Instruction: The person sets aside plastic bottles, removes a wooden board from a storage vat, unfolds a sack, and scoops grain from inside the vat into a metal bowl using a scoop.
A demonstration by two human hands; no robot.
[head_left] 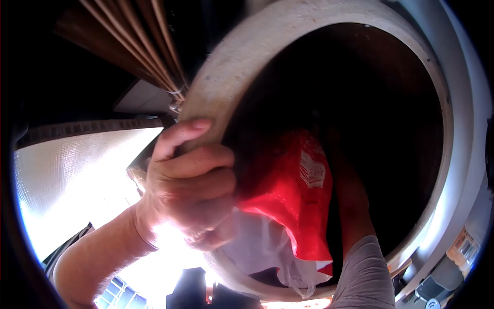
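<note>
My left hand (190, 185) is closed over the left side of the thick, pale rim (226, 67) of a large round vessel. Its thumb lies along the rim's outer side and its fingers curl toward the inside. Beside the knuckles, a red plastic bag (314, 216) with a white printed label hangs in the opening. A clear, whitish plastic sheet or bag (262, 247) lies under it and drapes over the near rim. My right forearm (355, 206), in a grey sleeve, reaches down into the dark interior; the right hand is lost in shadow.
Thin wooden rods (139, 41), tied in a bundle, stand at the upper left. A bright white panel (87, 165) leans at the left. A clear container with an orange label (463, 250) and a dark grey device (440, 283) sit at the lower right.
</note>
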